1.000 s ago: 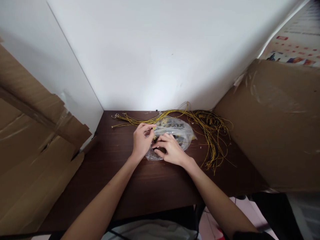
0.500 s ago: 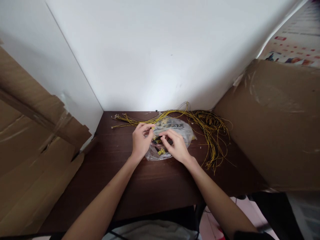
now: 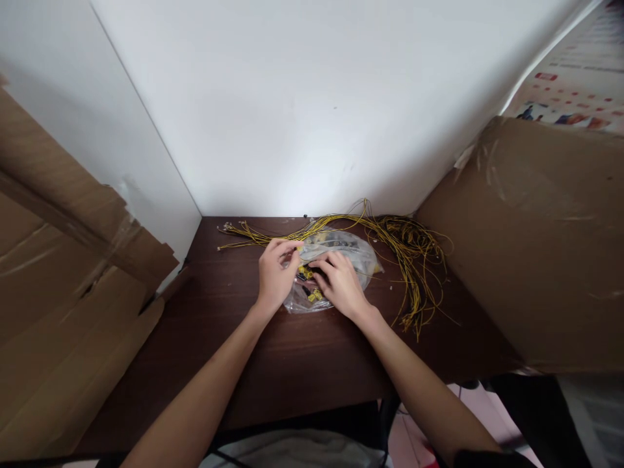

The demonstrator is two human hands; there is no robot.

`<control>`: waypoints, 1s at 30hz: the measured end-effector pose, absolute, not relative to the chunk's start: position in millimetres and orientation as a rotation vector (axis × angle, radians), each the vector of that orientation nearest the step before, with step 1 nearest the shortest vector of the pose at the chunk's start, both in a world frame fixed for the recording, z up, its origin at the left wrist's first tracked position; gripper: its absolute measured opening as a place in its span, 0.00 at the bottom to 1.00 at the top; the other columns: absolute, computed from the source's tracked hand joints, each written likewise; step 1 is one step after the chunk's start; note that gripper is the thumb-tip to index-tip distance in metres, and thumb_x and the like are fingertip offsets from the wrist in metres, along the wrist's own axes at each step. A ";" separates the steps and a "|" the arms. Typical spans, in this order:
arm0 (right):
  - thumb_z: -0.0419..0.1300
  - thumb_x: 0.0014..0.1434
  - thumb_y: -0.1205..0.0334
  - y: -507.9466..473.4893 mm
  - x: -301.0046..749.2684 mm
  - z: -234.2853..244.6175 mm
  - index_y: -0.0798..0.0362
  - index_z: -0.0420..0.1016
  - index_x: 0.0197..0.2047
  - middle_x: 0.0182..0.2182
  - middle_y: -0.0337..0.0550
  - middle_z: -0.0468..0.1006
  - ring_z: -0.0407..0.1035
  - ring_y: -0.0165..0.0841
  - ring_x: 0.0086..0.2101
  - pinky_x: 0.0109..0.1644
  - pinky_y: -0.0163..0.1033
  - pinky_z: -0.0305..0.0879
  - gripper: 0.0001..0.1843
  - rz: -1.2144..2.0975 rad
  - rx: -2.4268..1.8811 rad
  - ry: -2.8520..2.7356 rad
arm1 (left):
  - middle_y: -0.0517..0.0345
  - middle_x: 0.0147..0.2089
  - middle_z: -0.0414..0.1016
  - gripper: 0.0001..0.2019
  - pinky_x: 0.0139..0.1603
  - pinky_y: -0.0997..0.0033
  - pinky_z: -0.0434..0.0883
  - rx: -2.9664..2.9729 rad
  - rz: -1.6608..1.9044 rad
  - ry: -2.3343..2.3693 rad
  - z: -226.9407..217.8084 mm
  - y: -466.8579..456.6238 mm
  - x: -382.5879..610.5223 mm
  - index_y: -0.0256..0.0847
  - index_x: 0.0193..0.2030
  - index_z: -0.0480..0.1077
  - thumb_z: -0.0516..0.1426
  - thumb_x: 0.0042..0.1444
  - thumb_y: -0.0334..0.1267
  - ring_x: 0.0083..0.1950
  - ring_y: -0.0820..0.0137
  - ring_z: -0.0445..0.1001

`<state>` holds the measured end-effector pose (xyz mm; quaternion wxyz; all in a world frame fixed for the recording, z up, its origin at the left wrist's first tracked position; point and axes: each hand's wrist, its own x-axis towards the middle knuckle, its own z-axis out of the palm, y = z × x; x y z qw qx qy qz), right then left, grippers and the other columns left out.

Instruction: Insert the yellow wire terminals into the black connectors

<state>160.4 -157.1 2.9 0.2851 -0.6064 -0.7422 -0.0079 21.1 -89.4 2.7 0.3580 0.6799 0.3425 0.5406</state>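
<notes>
A clear plastic bag lies on the dark brown table, holding small black parts and yellow parts. At the bag's left edge, my left hand is closed in a pinch. Something tiny and yellowish shows at its fingertips, too small to name. My right hand rests over the middle of the bag, its bent fingers reaching down among the parts. Its thumb and forefinger look apart, with nothing plainly held. Behind the hands, a bundle of thin yellow and black wires runs across the table and bends toward me at the right.
White wire ends lie at the far left of the bundle. A white panel closes off the back of the table. Cardboard sheets stand at the left and right.
My right hand has lowered slightly onto the parts in the bag, and its pinched fingers have spread. My left hand has barely moved.
</notes>
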 end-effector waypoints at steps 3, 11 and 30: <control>0.53 0.57 0.69 -155.3 165.4 1.1 0.51 0.72 0.41 0.36 0.47 0.71 0.62 0.40 0.41 0.44 0.45 0.57 0.10 -0.029 -1.681 -1.888 | 0.56 0.39 0.66 0.10 0.42 0.74 0.73 1.755 1.397 0.881 3.5 -89.8 21.3 0.39 0.40 0.74 0.54 0.52 0.31 0.40 0.74 0.72; 0.54 0.54 0.71 -153.6 172.4 2.3 0.51 0.72 0.36 0.34 0.44 0.71 0.63 0.39 0.39 0.43 0.44 0.59 0.09 0.029 -1.664 -1.836 | 0.56 0.39 0.66 0.10 0.43 0.74 0.73 1.748 1.399 0.878 2.9 -89.9 21.4 0.40 0.39 0.74 0.54 0.51 0.31 0.40 0.74 0.71; 0.59 0.55 0.62 -153.0 176.3 0.3 0.46 0.77 0.39 0.35 0.44 0.69 0.60 0.38 0.40 0.42 0.43 0.55 0.09 -0.007 -1.748 -1.923 | 0.56 0.39 0.67 0.10 0.40 0.76 0.73 1.777 1.376 0.879 4.4 -91.5 22.3 0.39 0.39 0.74 0.54 0.52 0.31 0.40 0.74 0.71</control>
